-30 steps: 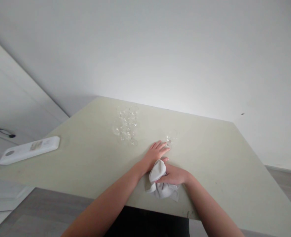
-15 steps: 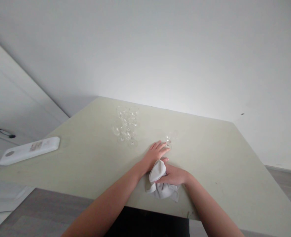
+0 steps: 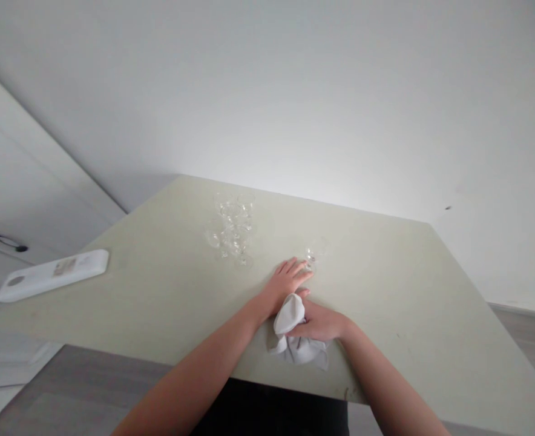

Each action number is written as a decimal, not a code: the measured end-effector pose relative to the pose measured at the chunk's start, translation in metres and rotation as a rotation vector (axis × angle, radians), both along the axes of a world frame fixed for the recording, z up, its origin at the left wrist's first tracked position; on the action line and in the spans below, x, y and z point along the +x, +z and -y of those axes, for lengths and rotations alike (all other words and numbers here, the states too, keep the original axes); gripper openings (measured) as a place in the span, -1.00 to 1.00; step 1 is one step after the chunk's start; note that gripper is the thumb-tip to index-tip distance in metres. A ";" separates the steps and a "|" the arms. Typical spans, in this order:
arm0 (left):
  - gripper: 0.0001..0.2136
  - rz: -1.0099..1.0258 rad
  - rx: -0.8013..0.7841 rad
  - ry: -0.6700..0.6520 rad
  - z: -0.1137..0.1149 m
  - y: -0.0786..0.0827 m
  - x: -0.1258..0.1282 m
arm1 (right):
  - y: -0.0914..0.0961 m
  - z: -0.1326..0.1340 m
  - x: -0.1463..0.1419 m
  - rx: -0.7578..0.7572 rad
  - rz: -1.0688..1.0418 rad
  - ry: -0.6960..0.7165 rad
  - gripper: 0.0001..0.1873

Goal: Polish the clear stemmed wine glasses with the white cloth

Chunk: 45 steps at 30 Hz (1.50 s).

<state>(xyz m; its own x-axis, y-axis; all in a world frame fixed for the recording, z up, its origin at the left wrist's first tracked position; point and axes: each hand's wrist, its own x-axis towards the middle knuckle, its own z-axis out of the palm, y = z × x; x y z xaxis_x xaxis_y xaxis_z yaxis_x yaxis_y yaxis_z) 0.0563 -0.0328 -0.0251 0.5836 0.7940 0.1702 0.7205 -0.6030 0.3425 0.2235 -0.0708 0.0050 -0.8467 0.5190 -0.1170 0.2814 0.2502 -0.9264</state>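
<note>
My left hand (image 3: 285,281) lies on the pale green table (image 3: 158,290) with fingers stretched out, its fingertips touching the foot of a single clear stemmed glass (image 3: 315,251). Just behind it, my right hand (image 3: 319,322) is closed around a bunched white cloth (image 3: 292,333) that rests on the table near the front edge. A cluster of several clear stemmed glasses (image 3: 232,227) stands further back, to the left of the single glass.
A flat white rectangular board (image 3: 52,275) lies at the table's left edge. White cabinet doors with a dark handle (image 3: 2,239) stand on the left. A plain white wall rises behind the table; grey floor shows below.
</note>
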 end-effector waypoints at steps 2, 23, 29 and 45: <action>-0.53 0.000 0.006 -0.007 0.000 0.000 0.000 | 0.000 0.000 0.000 0.010 0.016 -0.007 -0.66; -0.50 -0.031 0.020 -0.005 -0.002 -0.008 0.002 | 0.001 0.003 0.001 0.014 0.023 0.015 -0.73; -0.49 -0.061 -0.003 -0.006 -0.001 -0.005 0.003 | 0.002 0.004 0.001 -0.007 0.026 0.002 -0.70; -0.48 -0.066 0.030 0.007 0.000 -0.013 0.004 | 0.006 0.007 0.001 0.009 0.058 -0.007 -0.74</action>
<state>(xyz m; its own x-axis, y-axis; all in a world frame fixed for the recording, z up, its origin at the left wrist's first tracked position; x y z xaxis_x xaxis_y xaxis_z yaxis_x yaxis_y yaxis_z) 0.0606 -0.0326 -0.0383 0.5890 0.7931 0.1554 0.7449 -0.6073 0.2762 0.2246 -0.0781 0.0107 -0.8349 0.5262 -0.1614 0.3368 0.2565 -0.9060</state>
